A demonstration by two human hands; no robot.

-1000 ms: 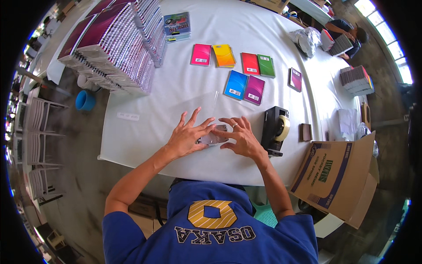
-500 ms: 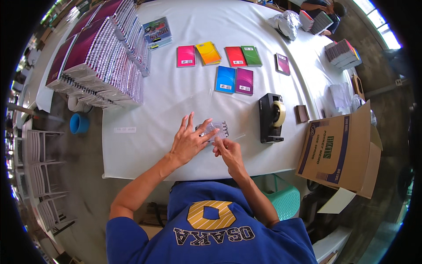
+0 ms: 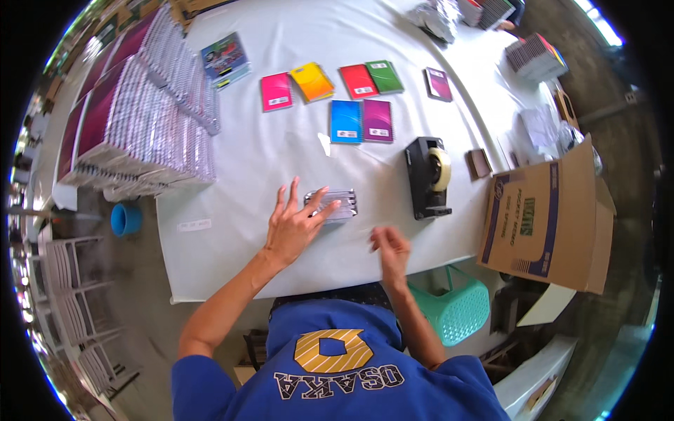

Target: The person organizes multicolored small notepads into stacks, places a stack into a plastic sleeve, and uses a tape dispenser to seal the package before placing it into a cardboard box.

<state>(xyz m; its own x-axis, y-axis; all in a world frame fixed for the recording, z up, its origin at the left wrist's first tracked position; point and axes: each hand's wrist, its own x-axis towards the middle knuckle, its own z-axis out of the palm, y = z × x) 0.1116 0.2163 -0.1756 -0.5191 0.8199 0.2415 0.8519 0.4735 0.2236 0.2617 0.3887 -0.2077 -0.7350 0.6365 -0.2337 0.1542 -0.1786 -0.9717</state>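
Observation:
My left hand [image 3: 293,226] lies with its fingers spread over a small pack of spiral-bound pocket notebooks [image 3: 341,206]. Its fingertips press on the pack's pale upper face, and dark wire coils show along the pack's far and right edges. Clear film seems to cover the pack, though its outline is hard to see. To the right of the pack, apart from it, is my right hand [image 3: 391,249], slightly blurred. Its fingers are curled together in a pinch, and whatever they may hold is too small or clear to make out.
A black tape dispenser [image 3: 427,179] stands right of the pack. Farther back lie several coloured notebooks [image 3: 377,121]. A tall stack of spiral notebooks [image 3: 144,119] rises at the left. An open cardboard box [image 3: 537,217] sits by the table's right edge, near a green stool [image 3: 460,309].
My right hand has drawn away from the pack, toward the right and nearer me. The left hand stays on the pack. The clear sheet spread around the pack no longer shows; the view has shifted slightly.

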